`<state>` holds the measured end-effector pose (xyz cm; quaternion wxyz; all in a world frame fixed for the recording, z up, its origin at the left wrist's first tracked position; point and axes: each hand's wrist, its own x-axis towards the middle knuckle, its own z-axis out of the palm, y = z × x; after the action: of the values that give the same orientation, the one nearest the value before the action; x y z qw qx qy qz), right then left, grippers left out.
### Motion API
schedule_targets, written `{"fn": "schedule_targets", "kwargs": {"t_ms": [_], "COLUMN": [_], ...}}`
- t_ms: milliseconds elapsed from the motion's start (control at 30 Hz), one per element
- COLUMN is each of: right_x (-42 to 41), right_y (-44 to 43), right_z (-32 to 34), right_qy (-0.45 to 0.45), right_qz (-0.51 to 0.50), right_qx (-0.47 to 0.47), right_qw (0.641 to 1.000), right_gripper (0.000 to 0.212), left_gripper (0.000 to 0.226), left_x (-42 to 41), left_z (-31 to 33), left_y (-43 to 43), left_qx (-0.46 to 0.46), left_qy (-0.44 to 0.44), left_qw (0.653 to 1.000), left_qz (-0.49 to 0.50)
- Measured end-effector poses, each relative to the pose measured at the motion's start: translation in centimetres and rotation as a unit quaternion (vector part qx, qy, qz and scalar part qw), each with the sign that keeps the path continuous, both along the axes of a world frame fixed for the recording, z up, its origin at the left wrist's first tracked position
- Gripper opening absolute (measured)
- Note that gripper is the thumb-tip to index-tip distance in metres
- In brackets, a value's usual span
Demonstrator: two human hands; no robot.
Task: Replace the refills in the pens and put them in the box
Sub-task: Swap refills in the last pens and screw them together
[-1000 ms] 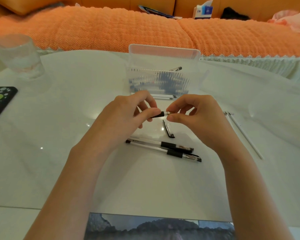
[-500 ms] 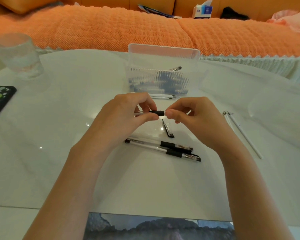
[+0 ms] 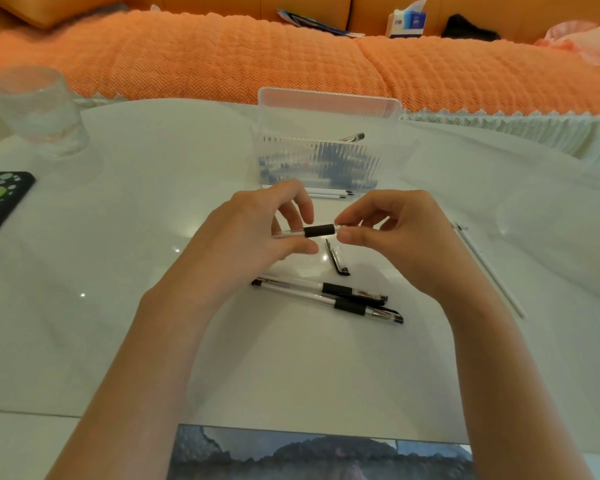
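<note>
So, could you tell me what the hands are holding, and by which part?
One pen, held by both: the left hand pinches the clear barrel behind the black grip, the right hand pinches the tip end.

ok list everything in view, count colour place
held pen: one, clear with black grip, mid-air at centre
table pens: two, clear and black, capped, side by side
pen cap: one, black and clear, beside the table pens
box: one, clear, behind the held pen, pens inside
near refills: two, white, before the box
right refills: two it seems, white, far right
glass: one, clear, far left
spotted case: one, black and green, left edge
left hand: grips the held pen
right hand: pinches its tip end
</note>
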<state>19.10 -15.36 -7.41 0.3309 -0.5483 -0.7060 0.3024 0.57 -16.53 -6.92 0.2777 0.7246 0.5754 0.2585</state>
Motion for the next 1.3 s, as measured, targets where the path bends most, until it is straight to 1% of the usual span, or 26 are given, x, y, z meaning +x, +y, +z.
{"fn": "schedule_targets", "kwargs": {"t_ms": [133, 200, 333, 533, 800, 967, 1033, 1167, 1300], "right_x": [0.2, 0.3, 0.6, 0.4, -0.4, -0.6, -0.2, 0.3, -0.3], "right_y": [0.0, 0.0, 0.0, 0.2, 0.0, -0.3, -0.2, 0.0, -0.1], "right_z": [0.1, 0.0, -0.2, -1.2, -1.2, -0.9, -0.8, -0.5, -0.1], "right_qy": [-0.010, -0.008, -0.026, -0.115, -0.123, -0.108, -0.096, -0.020, 0.085], "right_qz": [-0.011, -0.028, -0.063, -0.061, -0.009, 0.027, 0.020, -0.041, -0.074], "right_qx": [0.005, 0.007, -0.005, -0.045, -0.089, -0.099, -0.090, -0.068, -0.089], "right_qw": [1.000, 1.000, 0.998, 0.990, 0.988, 0.989, 0.991, 0.997, 0.990], "right_gripper": [0.009, 0.007, 0.002, 0.005, 0.010, 0.015, 0.014, 0.010, 0.010], "left_gripper": [0.009, 0.006, 0.007, 0.008, 0.010, 0.010, 0.009, 0.009, 0.010], "left_x": [-0.6, -0.8, -1.2, -1.3, -1.0, -1.0, -1.1, -1.0, -0.6], "left_z": [-0.4, -0.5, -0.6, -0.6, -0.5, -0.6, -0.6, -0.7, -0.6], "left_y": [0.2, 0.3, 0.4, 0.5, 0.4, 0.4, 0.4, 0.4, 0.4], "left_qx": [0.010, 0.010, 0.019, 0.028, 0.017, 0.015, 0.014, 0.018, 0.023], "left_qy": [-0.012, -0.019, -0.028, -0.049, -0.042, -0.034, -0.034, -0.044, -0.070], "left_qw": [1.000, 1.000, 0.999, 0.997, 0.997, 0.998, 0.998, 0.998, 0.997], "left_qz": [0.008, 0.008, 0.033, 0.060, 0.059, 0.055, 0.050, 0.042, 0.034]}}
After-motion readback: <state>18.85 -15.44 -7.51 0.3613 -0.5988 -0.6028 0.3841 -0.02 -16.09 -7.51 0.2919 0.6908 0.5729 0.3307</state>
